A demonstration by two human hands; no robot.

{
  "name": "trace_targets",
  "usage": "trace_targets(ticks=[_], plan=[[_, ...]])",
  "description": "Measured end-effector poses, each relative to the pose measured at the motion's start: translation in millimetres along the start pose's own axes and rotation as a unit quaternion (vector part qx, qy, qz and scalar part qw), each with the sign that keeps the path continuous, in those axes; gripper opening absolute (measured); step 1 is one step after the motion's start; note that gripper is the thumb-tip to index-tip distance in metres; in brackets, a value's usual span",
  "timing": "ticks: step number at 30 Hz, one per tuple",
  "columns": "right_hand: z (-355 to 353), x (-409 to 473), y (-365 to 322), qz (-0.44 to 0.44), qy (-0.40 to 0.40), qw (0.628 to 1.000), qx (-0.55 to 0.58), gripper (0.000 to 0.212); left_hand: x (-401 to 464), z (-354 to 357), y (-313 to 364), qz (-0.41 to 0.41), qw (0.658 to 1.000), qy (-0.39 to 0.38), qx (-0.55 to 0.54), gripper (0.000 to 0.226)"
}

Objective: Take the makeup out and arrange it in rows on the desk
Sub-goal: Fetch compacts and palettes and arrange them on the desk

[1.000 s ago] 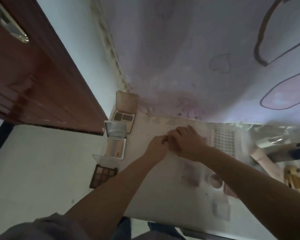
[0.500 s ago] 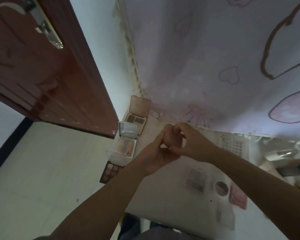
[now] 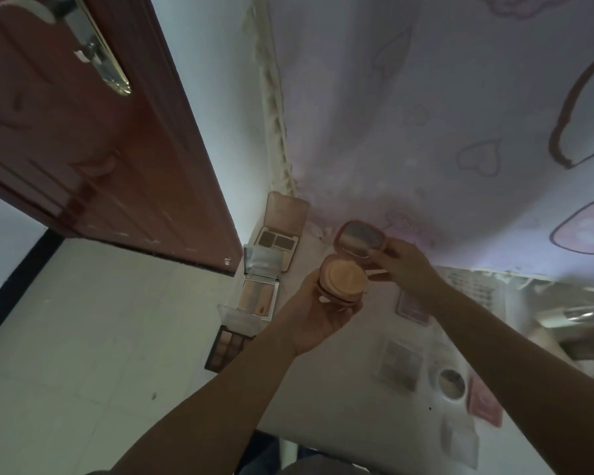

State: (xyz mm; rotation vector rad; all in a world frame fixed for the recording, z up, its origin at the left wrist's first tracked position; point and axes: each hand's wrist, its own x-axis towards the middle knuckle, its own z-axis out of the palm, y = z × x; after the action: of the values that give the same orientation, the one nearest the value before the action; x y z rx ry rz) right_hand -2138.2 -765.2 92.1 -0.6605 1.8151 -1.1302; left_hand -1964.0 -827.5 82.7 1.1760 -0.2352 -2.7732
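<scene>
A round pink powder compact (image 3: 343,278) is held open above the white desk (image 3: 340,378). My left hand (image 3: 318,311) cups its base from below. My right hand (image 3: 405,267) pinches the mirrored lid (image 3: 359,240), tipped back toward the wall. Along the desk's left edge lie three open palettes in a row: a brown two-pan one (image 3: 277,240), a mirrored one (image 3: 258,293) and a dark multi-shade one (image 3: 227,347). More flat makeup lies at the right: a pink case (image 3: 413,308), a pale square palette (image 3: 399,363), a small round mirror compact (image 3: 452,383) and a pink card (image 3: 484,404).
A brown door (image 3: 93,149) with a metal handle stands open at the left, over a pale tiled floor (image 3: 83,354). A lilac curtain with heart prints (image 3: 443,132) hangs behind the desk. Blurred boxes and packets crowd the far right (image 3: 576,323).
My hands, joined together low over the desk before, have risen and parted. The compact now shows, opened, with the lid lifted away from the base.
</scene>
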Motion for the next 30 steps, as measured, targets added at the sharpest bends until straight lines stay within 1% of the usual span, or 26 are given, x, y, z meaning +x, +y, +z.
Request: trace_targets(ticks=[2, 4, 6, 8, 11, 13, 16, 18, 20, 22, 25, 27, 30], plan=[[5.8, 17.9, 5.5, 0.005, 0.047, 0.998, -0.045, 0.013, 10.1, -0.3, 2.1, 0.021, 0.998, 0.053, -0.029, 0.036], [12.6, 40.4, 6.1, 0.014, 0.071, 0.994, -0.08, 0.016, 21.2, 2.1, 7.7, 0.054, 0.993, 0.087, -0.053, 0.027], [19.8, 59.0, 6.2, 0.01, 0.09, 0.98, -0.175, 0.023, 27.2, 5.9, 13.7, 0.09, 0.988, 0.107, -0.059, 0.017], [25.9, 76.3, 3.3, -0.017, 0.1, 0.961, -0.259, 0.026, 32.3, 11.5, 21.2, 0.116, 0.984, 0.125, -0.056, 0.016], [36.7, 94.6, 1.9, -0.047, 0.081, 0.955, -0.282, 0.027, 36.4, 15.9, 29.4, 0.144, 0.979, 0.144, -0.031, 0.021], [43.5, 99.4, 4.3, -0.054, 0.084, 0.947, -0.304, 0.028, 37.4, 18.2, 30.6, 0.156, 0.976, 0.152, -0.022, 0.025], [47.0, 98.9, 8.8, -0.063, 0.097, 0.94, -0.32, 0.028, 37.6, 24.7, 33.3, 0.164, 0.971, 0.172, -0.019, 0.02], [44.9, 96.7, 8.2, -0.065, 0.084, 0.944, -0.312, 0.029, 38.6, 25.6, 32.9, 0.165, 0.966, 0.2, -0.001, 0.021], [39.0, 92.3, 4.5, -0.061, 0.047, 0.954, -0.289, 0.03, 40.3, 22.0, 29.7, 0.169, 0.962, 0.211, 0.043, 0.019], [25.7, 81.9, 1.4, -0.045, 0.019, 0.963, -0.264, 0.027, 40.9, 19.7, 24.3, 0.164, 0.959, 0.214, 0.083, 0.006], [-9.9, 54.5, 3.6, -0.033, 0.015, 0.96, -0.278, 0.022, 43.1, 18.1, 6.8, 0.119, 0.961, 0.238, 0.078, 0.017], [-36.4, 29.6, 11.1, -0.044, 0.009, 0.943, -0.328, 0.018, 46.8, 22.4, -10.8, 0.064, 0.968, 0.219, 0.101, 0.02], [-60.0, -7.8, 36.0, -0.03, -0.015, 0.9, -0.434, 0.021, 56.0, 32.3, -37.5, 0.0, 0.967, 0.161, 0.2, 0.011]])
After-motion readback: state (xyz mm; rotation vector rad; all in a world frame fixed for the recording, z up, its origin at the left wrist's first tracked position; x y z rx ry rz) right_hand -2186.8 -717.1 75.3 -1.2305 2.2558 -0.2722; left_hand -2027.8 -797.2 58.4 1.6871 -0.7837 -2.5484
